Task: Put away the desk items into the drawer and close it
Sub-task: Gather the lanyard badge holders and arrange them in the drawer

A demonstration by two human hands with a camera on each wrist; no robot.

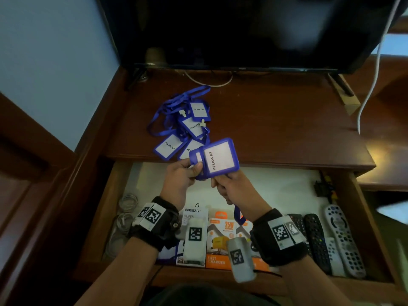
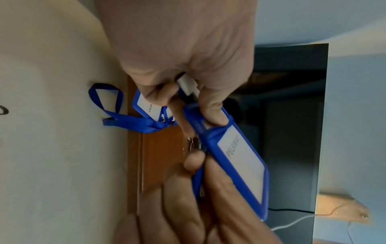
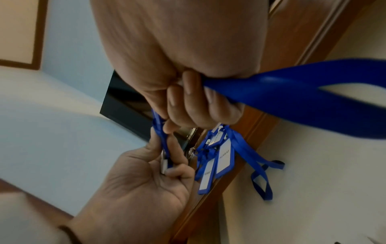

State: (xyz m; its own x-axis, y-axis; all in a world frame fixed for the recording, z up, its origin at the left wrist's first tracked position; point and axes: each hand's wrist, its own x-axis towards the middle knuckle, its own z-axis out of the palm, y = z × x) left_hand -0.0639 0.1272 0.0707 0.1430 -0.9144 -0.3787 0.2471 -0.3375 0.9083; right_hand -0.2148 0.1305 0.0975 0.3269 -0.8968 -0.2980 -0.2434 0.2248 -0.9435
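Item: blue badge holder [image 1: 217, 159], card reads "PELAWAT", held above open drawer [image 1: 353, 208] front of desk [image 1: 276, 120].
L hand [image 1: 183, 177]: thumb + fingers pinching holder's clip end.
R hand [image 1: 234, 188]: fingers curled round holder's lower edge and its blue lanyard [image 3: 292, 92].
On desk, just behind: pile of same badge holders w/ lanyards [image 1: 185, 122]; TV [image 1: 242, 29] at back; white cable [image 1: 373, 85] at right.
In drawer: charger boxes [image 1: 218, 239], remotes [image 1: 335, 237], coiled cables [image 1: 123, 215].
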